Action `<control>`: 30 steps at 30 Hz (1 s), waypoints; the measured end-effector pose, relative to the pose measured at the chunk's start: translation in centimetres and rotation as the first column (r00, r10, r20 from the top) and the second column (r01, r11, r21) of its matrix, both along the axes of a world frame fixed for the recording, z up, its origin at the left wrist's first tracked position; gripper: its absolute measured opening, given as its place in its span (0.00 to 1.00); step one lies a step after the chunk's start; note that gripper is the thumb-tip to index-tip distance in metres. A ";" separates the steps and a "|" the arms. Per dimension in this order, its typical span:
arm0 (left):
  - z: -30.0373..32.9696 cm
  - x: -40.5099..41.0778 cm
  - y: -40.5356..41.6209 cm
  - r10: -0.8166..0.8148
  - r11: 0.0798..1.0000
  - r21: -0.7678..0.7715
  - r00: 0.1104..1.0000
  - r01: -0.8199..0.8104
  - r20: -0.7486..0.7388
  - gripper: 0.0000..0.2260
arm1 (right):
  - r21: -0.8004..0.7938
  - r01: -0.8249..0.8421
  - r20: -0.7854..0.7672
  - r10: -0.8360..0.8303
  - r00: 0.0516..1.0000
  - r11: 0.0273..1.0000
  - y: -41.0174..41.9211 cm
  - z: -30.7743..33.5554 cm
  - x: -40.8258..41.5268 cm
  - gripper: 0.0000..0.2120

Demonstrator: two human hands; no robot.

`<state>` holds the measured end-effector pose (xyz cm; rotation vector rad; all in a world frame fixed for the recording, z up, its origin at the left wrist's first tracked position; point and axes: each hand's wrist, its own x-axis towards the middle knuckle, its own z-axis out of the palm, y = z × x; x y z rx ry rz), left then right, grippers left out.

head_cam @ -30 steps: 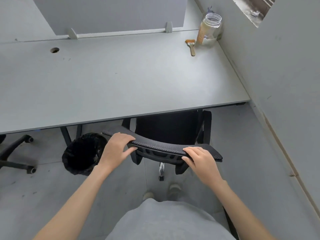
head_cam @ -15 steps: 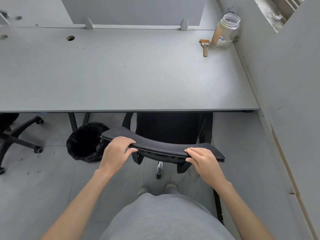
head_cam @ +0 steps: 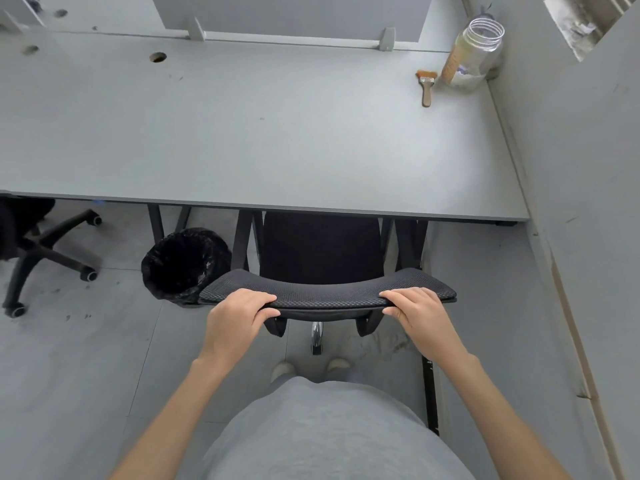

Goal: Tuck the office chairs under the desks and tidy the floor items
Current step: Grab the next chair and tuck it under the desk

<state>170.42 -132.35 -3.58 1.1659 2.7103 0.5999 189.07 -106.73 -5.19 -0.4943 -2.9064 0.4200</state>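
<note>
A black mesh office chair (head_cam: 322, 251) stands right in front of me, its seat partly under the grey desk (head_cam: 263, 140). The curved top of its backrest (head_cam: 329, 292) runs level across the view. My left hand (head_cam: 235, 320) grips the left part of that top edge, fingers over it and thumb underneath. My right hand (head_cam: 420, 315) holds the right part the same way. A black bin (head_cam: 183, 265) lined with a black bag stands on the floor just left of the chair, close to a desk leg.
A second black chair's wheeled base (head_cam: 38, 254) shows at the far left. On the desk's far right corner stand a glass jar (head_cam: 474, 57) and a small brush (head_cam: 426, 86). A grey wall (head_cam: 581, 202) runs along the right. A partition (head_cam: 291, 15) backs the desk.
The chair has turned so its backrest now lies square to the desk, and the view has swung with it. Both hands have kept their grip on the backrest.
</note>
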 end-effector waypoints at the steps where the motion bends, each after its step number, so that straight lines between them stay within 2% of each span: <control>1: 0.0 -0.1 -0.4 0.014 1.000 0.008 1.000 -0.014 0.002 0.18 | -0.004 -0.001 -0.006 0.001 1.000 1.000 -0.4 0.0 -0.1 0.31; 5: 0.1 -0.7 -1.5 0.069 0.997 0.025 0.997 -0.070 0.030 0.18 | 0.013 0.008 -0.027 -0.008 1.000 1.000 -2.2 0.0 -0.5 0.31; 10: -0.1 -1.2 -1.9 0.099 0.993 0.058 0.994 -0.102 0.049 0.09 | 0.021 0.024 -0.045 -0.023 0.999 1.000 -3.3 0.0 -0.8 0.30; 14: -0.2 -1.5 -1.9 0.104 0.992 0.065 0.991 -0.110 0.088 0.13 | 0.000 0.019 -0.063 -0.019 0.998 1.000 -3.3 -0.3 -0.7 0.29; 20: -0.4 -0.5 -1.4 0.098 0.985 0.137 0.992 -0.107 0.073 0.12 | -0.035 0.013 -0.057 -0.015 0.998 0.999 -2.3 -0.3 -0.5 0.29; 25: -0.7 -0.4 -1.4 0.091 0.981 0.171 0.995 -0.096 0.036 0.13 | -0.047 0.010 -0.016 -0.010 1.000 0.999 -2.4 -0.1 -0.5 0.29; 30: -0.9 -0.5 -1.7 0.083 0.979 0.182 0.996 -0.089 0.038 0.18 | -0.077 0.019 0.031 -0.017 0.999 0.997 -2.8 0.5 -0.4 0.29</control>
